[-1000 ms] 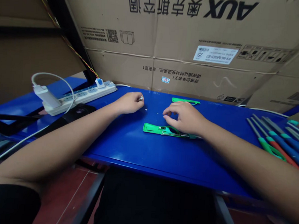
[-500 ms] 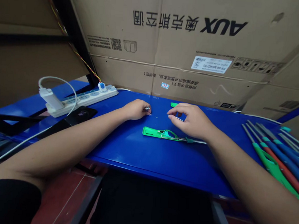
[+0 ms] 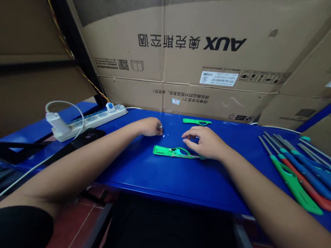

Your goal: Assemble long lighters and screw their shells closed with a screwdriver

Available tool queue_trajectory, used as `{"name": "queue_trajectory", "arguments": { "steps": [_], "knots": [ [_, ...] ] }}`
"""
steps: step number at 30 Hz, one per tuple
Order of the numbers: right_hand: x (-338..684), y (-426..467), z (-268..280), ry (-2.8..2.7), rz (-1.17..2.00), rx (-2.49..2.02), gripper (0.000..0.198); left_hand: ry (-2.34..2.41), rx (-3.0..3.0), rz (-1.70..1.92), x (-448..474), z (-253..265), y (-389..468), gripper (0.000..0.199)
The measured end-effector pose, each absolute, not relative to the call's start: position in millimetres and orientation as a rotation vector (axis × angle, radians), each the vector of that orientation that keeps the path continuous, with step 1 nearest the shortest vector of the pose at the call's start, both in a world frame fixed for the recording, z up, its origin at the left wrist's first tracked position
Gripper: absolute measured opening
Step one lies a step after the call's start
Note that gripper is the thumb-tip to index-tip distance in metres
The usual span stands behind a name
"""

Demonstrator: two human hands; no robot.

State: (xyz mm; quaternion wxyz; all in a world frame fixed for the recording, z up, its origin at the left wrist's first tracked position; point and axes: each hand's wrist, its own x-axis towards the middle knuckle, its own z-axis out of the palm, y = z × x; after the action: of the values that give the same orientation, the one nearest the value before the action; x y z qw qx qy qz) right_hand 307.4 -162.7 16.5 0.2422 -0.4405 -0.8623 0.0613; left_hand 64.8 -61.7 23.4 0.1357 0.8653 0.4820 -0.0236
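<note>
Resting on a glossy blue bench point(image 3: 156, 176), the left hand point(image 3: 150, 126) is curled nearly closed, pinching a small metal part point(image 3: 160, 127) at its fingertips. The right hand point(image 3: 206, 142) lies just beside it, toward the middle of the bench, fingers loosely bent; whether it holds anything cannot be told. Under that hand's near side lies an opened green lighter shell point(image 3: 172, 151), touching the heel of the hand. A second green shell piece point(image 3: 197, 122) sits by the far edge. Along the right edge lies a row of long lighters point(image 3: 300, 166) in green, red and blue. At the far left corner sits a white power strip point(image 3: 90, 119) with a charger plugged in. Large cardboard boxes point(image 3: 186, 58) stand against the far edge, walling it.
</note>
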Motion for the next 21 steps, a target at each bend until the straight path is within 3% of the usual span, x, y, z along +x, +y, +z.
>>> {"name": "queue_trajectory", "arguments": {
  "steps": [8,16,21],
  "knots": [
    [300,-164,12,-2.434,0.189,-1.21,0.017,1.42,2.433,0.068,65,11,-72,0.033],
    [300,-165,10,-2.469,0.174,-1.201,0.017,1.375,2.314,0.129,65,10,-74,0.019],
    [295,-165,10,-2.362,0.106,-1.101,0.018,1.065,2.097,0.189,64,18,-89,0.025]
  ]
}}
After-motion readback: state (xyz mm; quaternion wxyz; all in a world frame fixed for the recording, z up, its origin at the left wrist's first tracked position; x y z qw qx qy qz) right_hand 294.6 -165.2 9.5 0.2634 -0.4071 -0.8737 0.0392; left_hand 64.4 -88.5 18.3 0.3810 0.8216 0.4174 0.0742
